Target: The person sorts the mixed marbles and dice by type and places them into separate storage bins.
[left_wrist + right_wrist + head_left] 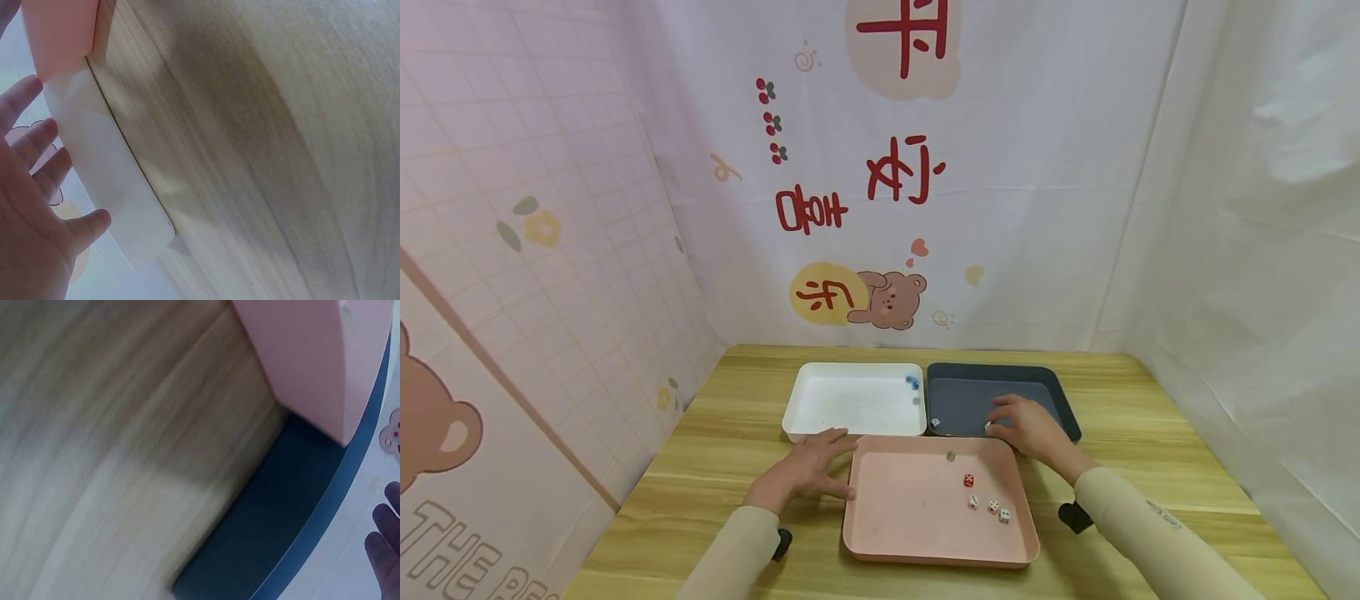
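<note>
A pink tray (925, 533) lies nearest to me, with a red die (969, 481), several white dice (993, 506) and a small greenish die (951, 457) in it. My right hand (1026, 427) is over the front of the dark blue tray (1060, 400), pinching a white die (988, 428) at its fingertips. The right wrist view shows some fingers (382, 550) but not that die. Another pale die (935, 422) sits in the dark tray's front left corner. My left hand (801, 471), fingers spread, is at the pink tray's left edge, holding nothing.
A white tray (850, 408) stands behind the pink one, left of the dark tray, with small blue dice (913, 382) and a greenish die (916, 401) along its right side. All three trays are on a wood-grain table (700, 467), with printed cloth (1000, 167) around it.
</note>
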A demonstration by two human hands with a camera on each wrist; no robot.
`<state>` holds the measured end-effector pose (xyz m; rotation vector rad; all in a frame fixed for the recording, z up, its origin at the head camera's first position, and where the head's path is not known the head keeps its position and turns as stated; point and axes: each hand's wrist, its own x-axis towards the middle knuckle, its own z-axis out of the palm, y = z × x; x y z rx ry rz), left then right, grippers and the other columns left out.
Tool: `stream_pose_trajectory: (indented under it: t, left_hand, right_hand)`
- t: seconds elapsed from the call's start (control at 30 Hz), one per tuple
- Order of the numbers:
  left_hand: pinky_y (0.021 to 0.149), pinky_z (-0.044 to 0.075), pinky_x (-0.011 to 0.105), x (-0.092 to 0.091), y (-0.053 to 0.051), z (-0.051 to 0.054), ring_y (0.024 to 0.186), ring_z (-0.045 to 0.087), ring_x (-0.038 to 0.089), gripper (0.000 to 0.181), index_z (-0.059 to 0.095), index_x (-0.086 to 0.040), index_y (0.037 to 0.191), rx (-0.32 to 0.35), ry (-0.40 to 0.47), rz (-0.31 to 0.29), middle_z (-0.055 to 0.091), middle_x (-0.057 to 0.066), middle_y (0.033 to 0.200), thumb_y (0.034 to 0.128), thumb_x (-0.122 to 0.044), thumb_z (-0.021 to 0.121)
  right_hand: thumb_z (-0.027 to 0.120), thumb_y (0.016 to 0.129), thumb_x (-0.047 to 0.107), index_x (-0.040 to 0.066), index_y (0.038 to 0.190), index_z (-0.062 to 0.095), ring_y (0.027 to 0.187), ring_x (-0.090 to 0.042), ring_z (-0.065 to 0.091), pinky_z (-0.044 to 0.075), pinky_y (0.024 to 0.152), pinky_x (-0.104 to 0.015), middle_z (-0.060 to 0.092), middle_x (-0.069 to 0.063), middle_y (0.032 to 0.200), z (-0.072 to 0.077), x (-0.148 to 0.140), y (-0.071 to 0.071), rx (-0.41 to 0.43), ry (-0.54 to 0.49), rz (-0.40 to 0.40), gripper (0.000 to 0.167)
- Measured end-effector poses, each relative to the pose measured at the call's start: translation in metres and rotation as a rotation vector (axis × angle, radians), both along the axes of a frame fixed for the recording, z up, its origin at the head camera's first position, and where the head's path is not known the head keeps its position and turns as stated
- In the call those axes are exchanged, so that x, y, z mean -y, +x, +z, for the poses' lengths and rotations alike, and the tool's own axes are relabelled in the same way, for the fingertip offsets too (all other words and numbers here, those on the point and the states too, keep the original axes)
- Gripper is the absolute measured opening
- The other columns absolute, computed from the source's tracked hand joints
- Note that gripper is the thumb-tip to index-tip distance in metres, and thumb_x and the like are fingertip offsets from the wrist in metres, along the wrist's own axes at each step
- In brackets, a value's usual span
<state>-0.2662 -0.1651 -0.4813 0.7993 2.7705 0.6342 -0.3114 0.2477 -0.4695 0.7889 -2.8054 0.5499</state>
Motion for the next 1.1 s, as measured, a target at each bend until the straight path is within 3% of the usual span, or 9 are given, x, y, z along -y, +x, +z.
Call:
stream_pose_trajectory:
  t: [0.53, 1.1]
  left_hand:
    - [0.113, 0.017, 0.066, 0.0, 0.0, 0.0, 0.144, 0.027, 0.04, 0.084, 0.05, -0.01, 0.147, -0.002, -0.002, 0.005, 0.034, 0.018, 0.156, 0.0786, -0.047, 0.082]
    - [0.113, 0.017, 0.066, 0.001, 0.0, -0.002, 0.145, 0.027, 0.039, 0.085, 0.05, -0.01, 0.147, -0.007, -0.007, 0.009, 0.033, 0.016, 0.157, 0.0787, -0.049, 0.081]
  right_hand:
    - [0.073, 0.091, 0.019, 0.008, 0.096, 0.079, 0.112, -0.041, 0.061, 0.051, 0.09, -0.055, 0.062, -0.026, 0.125, -0.006, -0.02, -0.023, 0.03, 0.021, -0.106, 0.014]
    - [0.071, 0.092, 0.02, -0.001, 0.108, 0.075, 0.112, -0.043, 0.06, 0.047, 0.094, -0.059, 0.063, -0.027, 0.123, -0.013, -0.021, -0.026, 0.008, 0.028, -0.12, 0.026]
